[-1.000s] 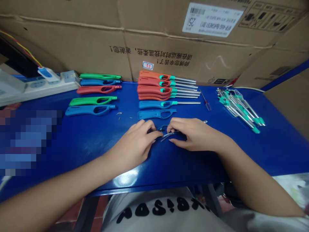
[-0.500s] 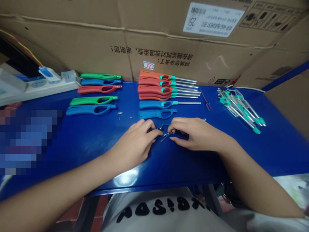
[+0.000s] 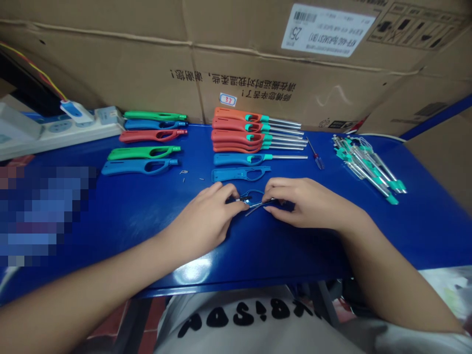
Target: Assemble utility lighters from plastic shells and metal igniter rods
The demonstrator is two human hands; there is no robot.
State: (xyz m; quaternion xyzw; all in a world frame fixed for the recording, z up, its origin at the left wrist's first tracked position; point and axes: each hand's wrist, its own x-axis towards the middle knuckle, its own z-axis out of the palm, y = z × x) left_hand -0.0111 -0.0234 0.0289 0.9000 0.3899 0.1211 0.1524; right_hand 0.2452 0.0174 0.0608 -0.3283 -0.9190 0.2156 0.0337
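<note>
Near the middle of the table, my left hand (image 3: 210,214) is closed on a blue lighter casing (image 3: 254,191), thumb and fingers at its left part. Its looped trigger guard shows between my hands, and small dark and metal parts sit beside my left fingertips. My right hand (image 3: 295,201) pinches at the casing's right end, where a thin grey rod-like piece (image 3: 253,211) sticks out toward the left. My fingers hide most of the casing and what exactly the right fingertips grip. Just beyond lies an open blue casing half (image 3: 239,174).
Finished-looking lighters (image 3: 236,135) with metal tubes lie behind my hands. Coloured handles (image 3: 147,152) lie at left by a power strip (image 3: 47,135). Tube assemblies (image 3: 368,167) are piled right. A small screwdriver (image 3: 317,158) and tiny metal pieces (image 3: 184,172) are nearby. A cardboard box (image 3: 147,54) stands behind.
My right hand has shifted slightly to the right, showing a little more of the casing between my hands. The left hand stays nearly in place.
</note>
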